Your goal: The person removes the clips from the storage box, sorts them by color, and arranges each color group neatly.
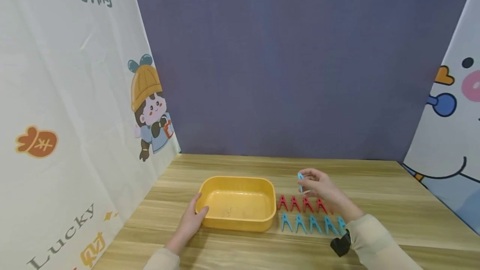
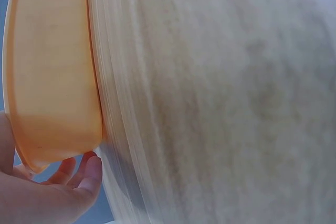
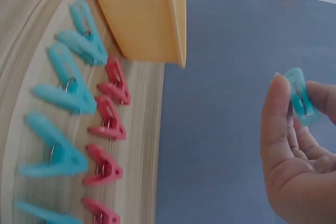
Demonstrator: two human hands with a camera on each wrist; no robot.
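Note:
With my left hand (image 1: 190, 222) I grip the left end of a yellow plastic basin (image 1: 240, 223), the thumb over its rim and the fingers against the outer wall. The basin looks empty inside. To its right, above the table, my right hand (image 1: 318, 186) pinches a light blue clothespin (image 3: 300, 96) between thumb and fingertips. Below that hand lie a row of red clothespins (image 1: 308, 205) and, nearer the front, a row of blue clothespins (image 1: 300, 223). My right forearm partly hides the right ends of both rows.
The wood-grain table (image 1: 225, 249) ends at a dark blue-grey backdrop (image 1: 292, 70). White printed sheets hang on both sides, the left sheet (image 1: 75, 95) with a cartoon figure. A black band (image 1: 340, 245) is on my right wrist.

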